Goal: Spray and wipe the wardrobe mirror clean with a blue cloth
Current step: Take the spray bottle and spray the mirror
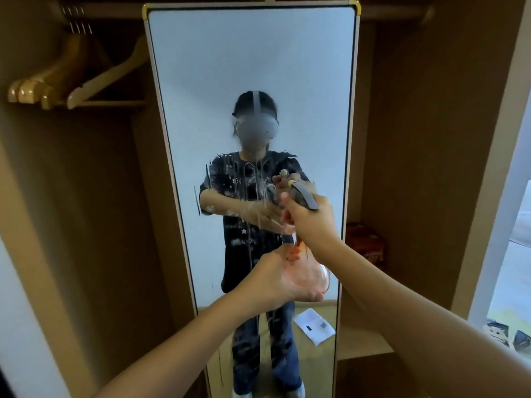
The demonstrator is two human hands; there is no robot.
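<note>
Right hand (311, 216): grips grey trigger head of clear plastic spray bottle (309, 271).
Left hand (283, 278): cups bottle's base.
Tall framed wardrobe mirror (253, 67): streaked with foam.

Clear spray bottle (309, 271) with grey head and orange tube, white streaks on gold-cornered mirror (253, 67), tan wooden hangers (71, 81), red-orange patterned box (365, 244).

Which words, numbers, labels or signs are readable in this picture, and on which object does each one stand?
No text can be read with certainty.
Shirt print, seen in the mirror: white marks and stars, blurred and covered by spray streaks.
White paper sheet, reflected low in the mirror: dark blocks, too small to read.
Patterned red box right of the mirror: too blurred.
Spray bottle: no label visible.
</note>
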